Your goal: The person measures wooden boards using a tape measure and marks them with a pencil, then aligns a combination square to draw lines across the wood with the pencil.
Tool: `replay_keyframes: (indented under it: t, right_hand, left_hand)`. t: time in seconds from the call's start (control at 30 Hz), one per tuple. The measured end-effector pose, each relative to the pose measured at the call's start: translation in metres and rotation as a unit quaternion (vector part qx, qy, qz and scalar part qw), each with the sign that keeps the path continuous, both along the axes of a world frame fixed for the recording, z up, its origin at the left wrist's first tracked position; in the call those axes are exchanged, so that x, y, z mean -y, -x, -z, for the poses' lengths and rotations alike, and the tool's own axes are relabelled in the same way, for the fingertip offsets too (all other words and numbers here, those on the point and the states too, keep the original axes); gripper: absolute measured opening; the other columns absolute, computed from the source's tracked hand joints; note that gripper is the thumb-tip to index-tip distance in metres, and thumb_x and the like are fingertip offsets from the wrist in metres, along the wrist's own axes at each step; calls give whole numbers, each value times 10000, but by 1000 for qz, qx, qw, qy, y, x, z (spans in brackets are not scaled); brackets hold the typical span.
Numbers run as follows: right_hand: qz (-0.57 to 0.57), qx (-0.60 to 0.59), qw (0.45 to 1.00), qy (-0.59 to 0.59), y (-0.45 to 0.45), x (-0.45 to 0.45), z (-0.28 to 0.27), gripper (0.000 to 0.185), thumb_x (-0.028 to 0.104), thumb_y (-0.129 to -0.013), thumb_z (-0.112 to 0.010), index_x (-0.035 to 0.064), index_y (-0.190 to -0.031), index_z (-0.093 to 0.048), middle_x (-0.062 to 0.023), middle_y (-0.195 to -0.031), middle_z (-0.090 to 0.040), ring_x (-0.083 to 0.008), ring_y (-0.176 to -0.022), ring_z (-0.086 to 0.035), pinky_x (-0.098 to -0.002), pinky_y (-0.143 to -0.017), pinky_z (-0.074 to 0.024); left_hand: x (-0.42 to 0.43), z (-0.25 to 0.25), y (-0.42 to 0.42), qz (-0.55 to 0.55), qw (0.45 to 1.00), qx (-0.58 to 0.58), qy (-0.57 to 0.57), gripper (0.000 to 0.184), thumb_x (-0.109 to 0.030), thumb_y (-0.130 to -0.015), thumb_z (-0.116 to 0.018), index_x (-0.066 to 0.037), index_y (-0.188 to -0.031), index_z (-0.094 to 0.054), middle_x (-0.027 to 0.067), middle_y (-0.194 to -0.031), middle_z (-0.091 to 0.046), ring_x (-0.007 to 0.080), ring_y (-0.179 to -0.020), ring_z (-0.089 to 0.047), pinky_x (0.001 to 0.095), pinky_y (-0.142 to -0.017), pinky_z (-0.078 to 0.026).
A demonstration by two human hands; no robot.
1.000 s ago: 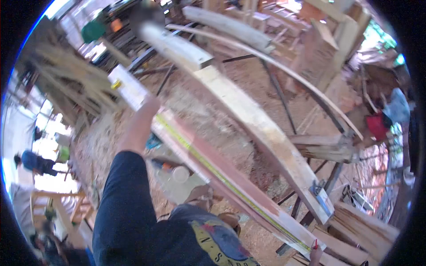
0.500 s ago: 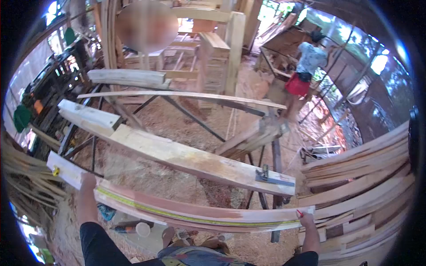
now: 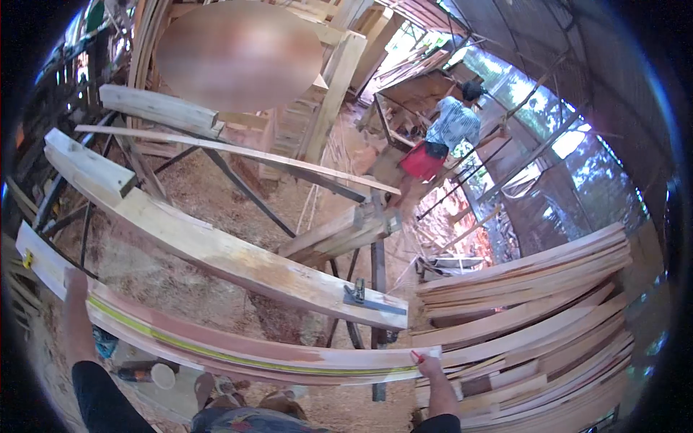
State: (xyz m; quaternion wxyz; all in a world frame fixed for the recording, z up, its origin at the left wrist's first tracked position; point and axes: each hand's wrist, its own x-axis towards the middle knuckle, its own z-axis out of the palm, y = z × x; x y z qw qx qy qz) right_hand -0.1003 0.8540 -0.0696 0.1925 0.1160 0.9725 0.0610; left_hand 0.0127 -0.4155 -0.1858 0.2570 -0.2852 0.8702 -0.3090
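Note:
A long reddish board (image 3: 289, 352) lies across the front of the view, with a yellow measuring tape (image 3: 216, 352) stretched along it. Near the board's left end, my left hand (image 3: 75, 280) rests on the board; its fingers are too small and blurred to make out. A small yellow object (image 3: 28, 259) sits at the far left end. At the right end, my right hand (image 3: 429, 364) is closed on a red marker (image 3: 416, 356), beside the end of the tape.
Behind lies a thick pale beam (image 3: 216, 242) with a metal square (image 3: 375, 304) on it. Stacked planks (image 3: 534, 317) stand at the right. A person (image 3: 449, 133) in red shorts is at the back. A white cup (image 3: 162, 376) is below the board.
The view has swung to the right, so the board and both arms appear further left than half a second ago. Both hands remain at the board's ends.

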Motion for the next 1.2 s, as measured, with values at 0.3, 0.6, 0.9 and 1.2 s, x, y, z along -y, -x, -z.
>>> replay_keyframes:
  t: [0.3,0.6,0.9,1.2]
  right_hand:
    - [-28,-14,999,-6,1,2,-6,177,321,-900,-626,179,-956,-715,-165,-965,-740,-388,-946,-703,-489,-876,-543]
    - [-22,15,1000,-14,4,-16,6,257,335,-945,-558,151,-1060,-696,-200,-986,-728,-429,-964,-685,-528,-860,-536]
    - [-19,-12,1000,-15,4,-26,22,248,336,-937,-598,105,-1007,-654,-240,-909,-705,-454,-903,-674,-547,-771,-523]
    - [-44,-15,999,-13,1,-25,22,217,307,-942,-565,124,-1029,-642,-211,-960,-720,-437,-928,-682,-541,-817,-534]
  left_hand:
    - [7,8,-7,-39,998,2,-57,389,-244,-936,-584,-78,-1278,-663,153,-1345,-626,341,-1284,-558,583,-1167,-293]
    - [-88,-114,1,17,996,-6,-85,202,-230,-819,-719,-177,-1002,-789,66,-1072,-753,261,-1040,-702,458,-909,-505]
    - [-76,-110,1,42,995,-16,-87,154,-209,-832,-690,-162,-925,-804,94,-1037,-764,282,-1041,-720,446,-903,-556]
    - [-59,-110,0,62,989,38,-129,223,-240,-878,-632,-241,-1031,-794,68,-1147,-744,292,-1108,-690,481,-950,-543]
